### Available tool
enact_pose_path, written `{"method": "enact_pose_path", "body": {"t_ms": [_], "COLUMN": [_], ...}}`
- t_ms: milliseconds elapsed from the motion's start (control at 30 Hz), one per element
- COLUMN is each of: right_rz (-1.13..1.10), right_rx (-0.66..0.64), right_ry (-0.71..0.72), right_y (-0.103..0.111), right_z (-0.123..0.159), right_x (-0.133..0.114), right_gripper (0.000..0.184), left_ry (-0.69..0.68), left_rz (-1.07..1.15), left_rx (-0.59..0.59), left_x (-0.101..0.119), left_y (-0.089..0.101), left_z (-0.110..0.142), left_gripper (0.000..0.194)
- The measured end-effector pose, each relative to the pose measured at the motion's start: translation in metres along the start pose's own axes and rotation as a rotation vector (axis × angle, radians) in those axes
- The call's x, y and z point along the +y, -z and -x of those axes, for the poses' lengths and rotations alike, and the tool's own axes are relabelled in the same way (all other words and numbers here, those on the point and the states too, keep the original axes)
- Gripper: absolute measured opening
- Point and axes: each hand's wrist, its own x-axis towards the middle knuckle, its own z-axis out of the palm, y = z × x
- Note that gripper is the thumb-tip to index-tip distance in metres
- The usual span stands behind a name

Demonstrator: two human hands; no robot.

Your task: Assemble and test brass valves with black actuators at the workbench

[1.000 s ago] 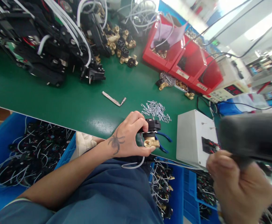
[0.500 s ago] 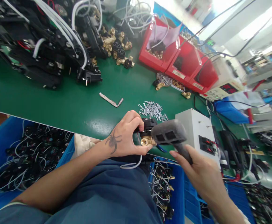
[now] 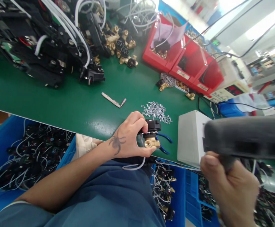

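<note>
My left hand (image 3: 128,138) is closed around a small valve (image 3: 152,135) with a brass body and a black top, held at the near edge of the green table (image 3: 64,101). A white tube (image 3: 134,166) hangs from the valve over my lap. My right hand (image 3: 232,192) grips the handle of a dark grey mallet (image 3: 246,138), whose blurred head is raised close to the camera at the right. Blue-handled pliers (image 3: 164,142) lie just behind the valve. A heap of small wire clips (image 3: 156,111) lies beyond it.
A white box (image 3: 190,138) stands right of the valve. Red bins (image 3: 186,63) sit at the back right, black assemblies with white tubing (image 3: 47,41) and brass fittings (image 3: 120,44) at the back left. Blue crates (image 3: 28,151) of wired parts sit below the table edge. A metal bracket (image 3: 113,101) lies mid-table.
Half a second ago the mallet head was down against the valve. It has swung back up and to the right, close to the camera. My left hand has kept the valve in place.
</note>
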Motion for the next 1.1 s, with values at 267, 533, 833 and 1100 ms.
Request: {"method": "enact_pose_path", "body": {"t_ms": [267, 533, 833, 1100], "right_rz": [-0.501, -0.629, -0.012, 0.03], "right_rx": [-0.062, -0.164, 0.164, -0.016], "right_ry": [-0.027, -0.016, 0.09, 0.222], "right_y": [0.006, 0.017, -0.007, -0.005], "right_z": [-0.003, 0.007, 0.016, 0.004], "right_x": [0.002, -0.003, -0.004, 0.0], "right_gripper": [0.031, 0.033, 0.045, 0.044], "left_ry": [0.012, 0.015, 0.001, -0.005], "left_rz": [-0.007, -0.013, -0.017, -0.034], "left_rx": [-0.005, -0.009, -0.002, 0.0], "left_x": [0.0, 0.0, 0.0, -0.001], "left_y": [-0.001, 0.0, -0.001, -0.001], "left_z": [0.0, 0.001, 0.001, 0.0], "left_gripper": [0.038, 0.039, 0.04, 0.039]}}
